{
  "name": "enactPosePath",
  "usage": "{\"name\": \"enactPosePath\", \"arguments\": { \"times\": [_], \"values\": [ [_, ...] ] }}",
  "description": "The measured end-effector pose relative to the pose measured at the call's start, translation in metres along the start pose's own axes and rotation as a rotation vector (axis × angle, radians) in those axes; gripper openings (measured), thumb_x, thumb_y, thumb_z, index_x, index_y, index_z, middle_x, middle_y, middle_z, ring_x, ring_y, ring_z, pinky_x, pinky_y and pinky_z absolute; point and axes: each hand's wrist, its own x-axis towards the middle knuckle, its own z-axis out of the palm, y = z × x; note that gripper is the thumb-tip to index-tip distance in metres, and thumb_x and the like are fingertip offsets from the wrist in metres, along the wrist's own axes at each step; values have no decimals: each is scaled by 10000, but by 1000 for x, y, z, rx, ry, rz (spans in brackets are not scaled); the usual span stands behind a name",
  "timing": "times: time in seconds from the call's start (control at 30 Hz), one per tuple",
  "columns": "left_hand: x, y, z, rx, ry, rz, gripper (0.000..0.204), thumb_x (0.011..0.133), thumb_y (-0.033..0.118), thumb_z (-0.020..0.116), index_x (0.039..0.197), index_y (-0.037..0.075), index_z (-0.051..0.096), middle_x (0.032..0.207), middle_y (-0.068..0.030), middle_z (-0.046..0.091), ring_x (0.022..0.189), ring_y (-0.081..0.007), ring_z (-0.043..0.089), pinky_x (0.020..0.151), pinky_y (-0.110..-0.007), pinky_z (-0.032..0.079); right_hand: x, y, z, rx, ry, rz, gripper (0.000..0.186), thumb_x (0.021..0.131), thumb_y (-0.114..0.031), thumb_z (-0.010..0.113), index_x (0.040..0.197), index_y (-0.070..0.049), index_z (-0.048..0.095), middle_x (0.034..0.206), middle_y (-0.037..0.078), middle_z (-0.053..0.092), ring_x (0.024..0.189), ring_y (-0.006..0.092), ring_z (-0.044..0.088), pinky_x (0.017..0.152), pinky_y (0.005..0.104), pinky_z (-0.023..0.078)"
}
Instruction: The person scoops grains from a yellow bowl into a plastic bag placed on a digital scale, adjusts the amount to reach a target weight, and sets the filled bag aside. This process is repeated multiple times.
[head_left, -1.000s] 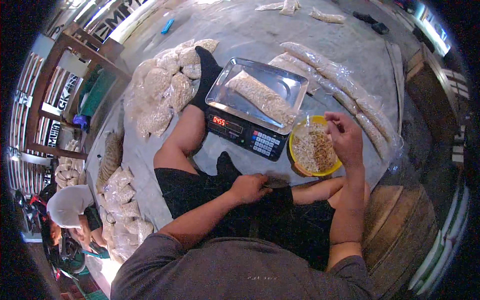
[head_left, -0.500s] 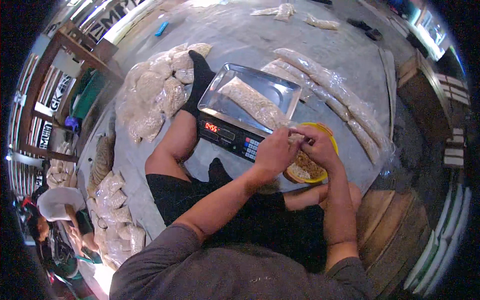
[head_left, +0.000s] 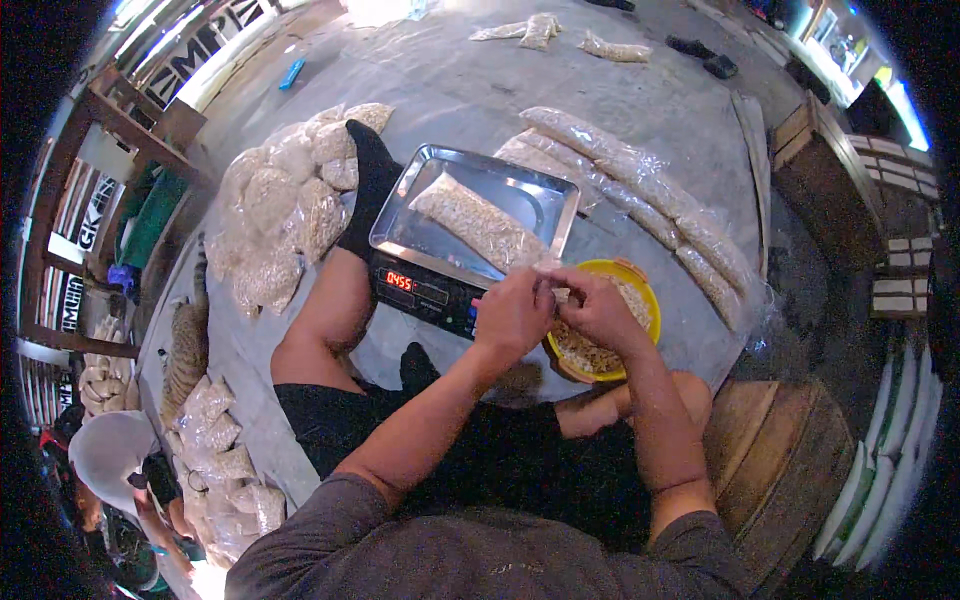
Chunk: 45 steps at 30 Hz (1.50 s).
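A clear plastic bag (head_left: 480, 222) of pale, crumbly pieces lies slantwise on the steel tray (head_left: 400, 230) of a digital scale (head_left: 430, 305) with a lit red display. At the bag's near right end, my left hand (head_left: 513, 315) and my right hand (head_left: 607, 312) meet, fingers closed and pinching the gathered plastic. The exact grip of the fingertips is partly hidden by the knuckles. Under and beside my right hand is a yellow bowl (head_left: 652, 300) holding loose pale and brownish pieces (head_left: 592, 355).
Filled bags (head_left: 285, 200) are heaped left of my foot. Long filled bags (head_left: 640, 185) lie right of the scale. Further bags (head_left: 225, 455), a cat (head_left: 187, 345) and another person (head_left: 115, 455) are at the left. A wooden board (head_left: 780, 450) lies at my right.
The view has shifted, so the scene sits slightly left and lower. Both hands remain at the bag's end, and my right hand has turned slightly over the bowl.
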Motion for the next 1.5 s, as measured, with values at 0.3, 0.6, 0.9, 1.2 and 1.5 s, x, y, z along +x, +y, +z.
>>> {"name": "enactPosePath", "arguments": {
  "times": [0.3,0.6,0.9,1.2,1.5],
  "values": [
    [3,5,-6,-96,17,-4,223,984,222,537,905,21,595,885,-231,654,831,-449,647,749,-543,510,11,37,15,-342,-8,-22,244,862,-257,671,1059,-119,711,947,203,721,891,417,702,768,512,563],
    [11,-4,3,-128,-26,99,279,1014,296,521,976,35,614,965,-233,666,940,-472,642,818,-559,509,21,40,32,-735,78,45,210,902,-232,598,1027,-115,720,906,189,723,806,376,721,675,506,569],
    [58,-61,-19,-55,156,332,173,926,124,586,1054,23,645,1010,-201,650,959,-433,626,837,-493,515,30,12,42,-779,153,-6,233,911,-283,608,935,-79,717,887,186,714,766,369,721,649,505,579],
    [62,-58,-15,66,158,264,235,965,189,548,1052,18,685,995,-227,670,939,-444,650,845,-498,526,26,26,25,-454,38,63,373,965,-451,594,923,-96,702,868,189,696,819,394,693,663,483,552],
    [16,-35,-25,-109,124,298,208,951,168,637,1084,11,674,1002,-189,689,938,-384,663,840,-444,530,-43,-2,-10,-492,573,-58,366,996,-377,563,957,-39,698,903,208,689,853,423,668,745,508,531]
  ]
}}
